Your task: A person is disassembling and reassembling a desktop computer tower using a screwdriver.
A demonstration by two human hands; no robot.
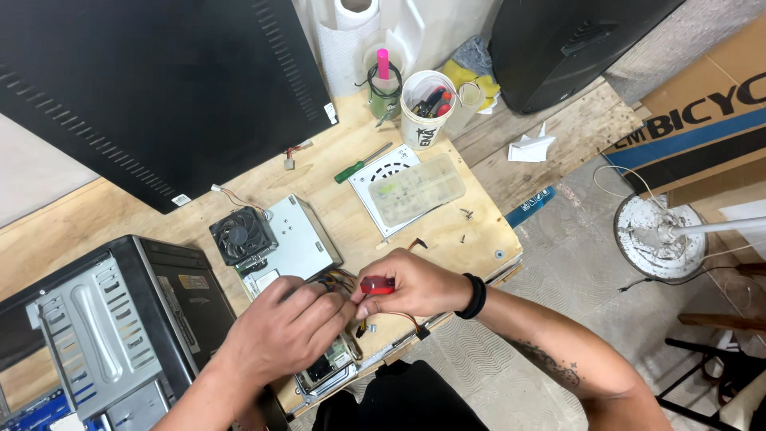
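Item: small red plastic-handled tool (377,285), glossy, short and blocky, pinched between thumb and fingers of the right hand (415,285), near the front edge of the bench. A black band sits on that wrist.

Bundle of thin coloured wires (339,279), yellow, red and black, running between both hands; a red lead (403,318) trails below the right hand. The left hand (286,327) is curled, fingers pressed together over the wires; exactly what it grips is hidden.

Beneath the hands: grey sheet-metal power supply box (299,238), flat-sided, and a metal drive unit (327,369) overhanging the front edge.

Just beside the box: black finned cooler with round fan (242,235), thin wire attached.

Further back: clear ribbed plastic parts box (417,188) lying on a white square panel (377,172); green-handled screwdriver (361,164); loose dark screws (466,214) on bare wood near the right edge; white paper cup of tools (424,112); green jar with pink marker (384,89); paper towel roll (349,36).

Left: open computer case (112,319), perforated grey steel inside black shell. Large black vented side panel (159,88) leans at rear.

Surface: raw plywood bench (487,239), crowded; open room only at its right corner. Beyond: patterned grey floor (558,263), cardboard box (702,112), white round fan base (658,235).
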